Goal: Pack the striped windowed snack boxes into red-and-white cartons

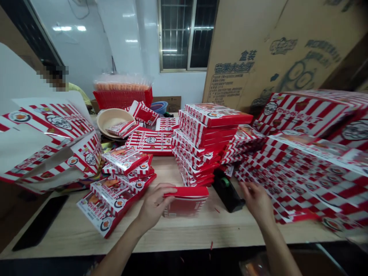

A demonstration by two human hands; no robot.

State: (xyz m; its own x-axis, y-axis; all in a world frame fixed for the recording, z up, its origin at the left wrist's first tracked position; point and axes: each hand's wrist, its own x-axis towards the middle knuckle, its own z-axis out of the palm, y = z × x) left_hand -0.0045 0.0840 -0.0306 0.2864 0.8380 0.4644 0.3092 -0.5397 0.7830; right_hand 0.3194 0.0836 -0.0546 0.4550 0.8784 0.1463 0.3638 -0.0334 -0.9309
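Observation:
My left hand [157, 202] grips the upper left edge of a small red box [186, 207], which stands on its side on the wooden table with a flap edge facing up. The box's far end is free. Just right of it sits a black tape dispenser [230, 193] with a green roll core. Beside the dispenser's near end is my right hand [257, 199], thumb and fingers pinched together. Whatever lies between those fingertips is too small to make out. Behind the held box rises a stack of red-and-white striped boxes [198, 142].
Striped boxes [120, 191] lie piled at left, beside a black phone [40, 220]. Many more boxes [304, 180] fill the right side. A beige bowl [105, 119] holds boxes further back. Another person [77, 92] is behind flat printed cardboard sheets [66, 122] at left.

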